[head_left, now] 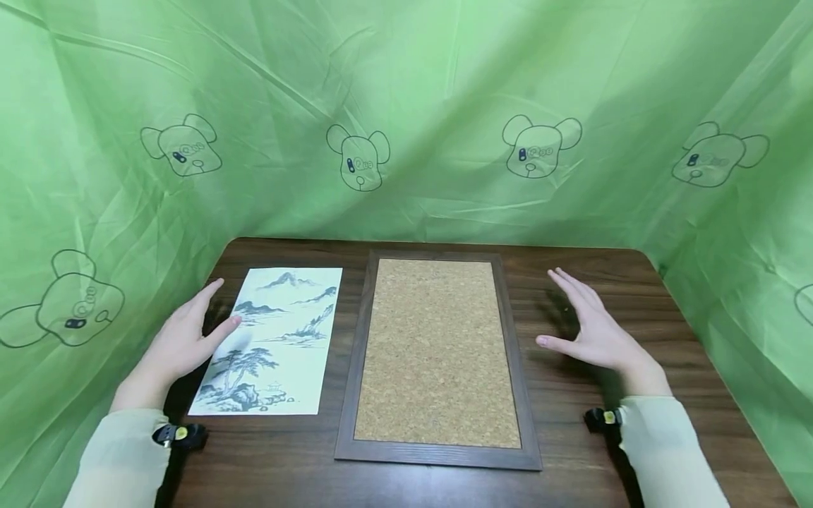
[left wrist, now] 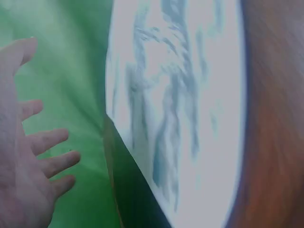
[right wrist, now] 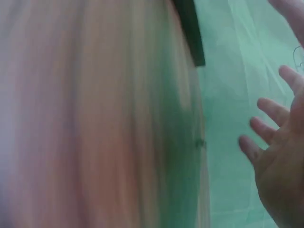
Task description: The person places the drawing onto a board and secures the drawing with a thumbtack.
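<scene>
A white sheet with a blue-grey ink landscape of mountains and pines lies on the left of the table. My left hand is at its left edge, fingers spread, the thumb overlapping the paper in the head view. In the left wrist view that hand holds nothing, and the painted sheet appears blurred beside it. A cork board in a dark wooden frame lies upright in the middle. To its right, my right hand hovers with spread fingers and holds nothing; the right wrist view shows its palm.
The dark brown wooden table has rounded far corners. Green fabric printed with mouse-eared heads hangs behind and along both sides. Small black wrist cameras sit on the left cuff and right cuff.
</scene>
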### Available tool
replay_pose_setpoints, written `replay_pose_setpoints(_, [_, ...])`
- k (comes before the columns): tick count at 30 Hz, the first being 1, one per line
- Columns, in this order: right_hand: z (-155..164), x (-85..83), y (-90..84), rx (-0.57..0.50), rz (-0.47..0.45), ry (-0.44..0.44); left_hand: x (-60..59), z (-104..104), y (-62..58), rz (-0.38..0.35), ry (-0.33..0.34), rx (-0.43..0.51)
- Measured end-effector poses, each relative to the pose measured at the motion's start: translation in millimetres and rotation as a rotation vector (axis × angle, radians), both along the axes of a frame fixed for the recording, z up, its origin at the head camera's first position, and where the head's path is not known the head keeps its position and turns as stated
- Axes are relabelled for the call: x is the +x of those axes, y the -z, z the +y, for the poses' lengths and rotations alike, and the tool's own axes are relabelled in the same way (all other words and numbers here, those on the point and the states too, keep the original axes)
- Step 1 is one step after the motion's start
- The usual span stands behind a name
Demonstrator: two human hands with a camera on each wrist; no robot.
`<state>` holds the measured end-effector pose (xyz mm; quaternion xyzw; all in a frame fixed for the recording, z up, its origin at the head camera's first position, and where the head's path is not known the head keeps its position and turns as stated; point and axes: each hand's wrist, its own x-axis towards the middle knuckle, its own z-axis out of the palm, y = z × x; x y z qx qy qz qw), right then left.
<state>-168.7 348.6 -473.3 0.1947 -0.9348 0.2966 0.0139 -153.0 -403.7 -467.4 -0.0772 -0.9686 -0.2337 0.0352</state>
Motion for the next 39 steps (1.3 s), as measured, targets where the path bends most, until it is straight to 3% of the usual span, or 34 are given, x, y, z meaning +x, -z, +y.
replay_pose_setpoints(6, [-24.8,-5.7,0.4,-0.043,-0.055,-0.018,-0.6,5.8,2.1,-0.001,-0.063,0.243])
replay_pose_setpoints(11, [-39.5,-6.5,4.2,-0.083,-0.075,-0.081,0.2,-1.8,12.9,-0.036,-0.070,0.315])
replay_pose_setpoints(17, [-46.9,-5.5,12.0,-0.106,-0.161,-0.110,4.6,-19.8,28.2,-0.098,-0.055,0.327])
replay_pose_setpoints(23, [-50.5,-8.2,14.1,-0.100,-0.265,-0.120,3.8,-23.6,41.1,-0.123,-0.065,0.325])
replay_pose_setpoints(27, [-51.9,-10.6,16.2,-0.107,-0.303,-0.145,2.3,-22.5,43.0,-0.165,-0.071,0.256])
replay_pose_setpoints(31, [-50.2,-11.0,18.8,-0.120,-0.335,-0.141,-1.2,-17.7,44.0,-0.166,-0.021,0.162])
replay_pose_setpoints(34, [-48.3,-10.6,20.5,-0.121,-0.343,-0.134,-3.9,-13.3,44.7,-0.163,0.014,0.138])
replay_pose_setpoints(39, [-46.5,-9.8,21.0,-0.135,-0.345,-0.141,-4.6,-11.7,46.6,-0.202,0.019,0.132])
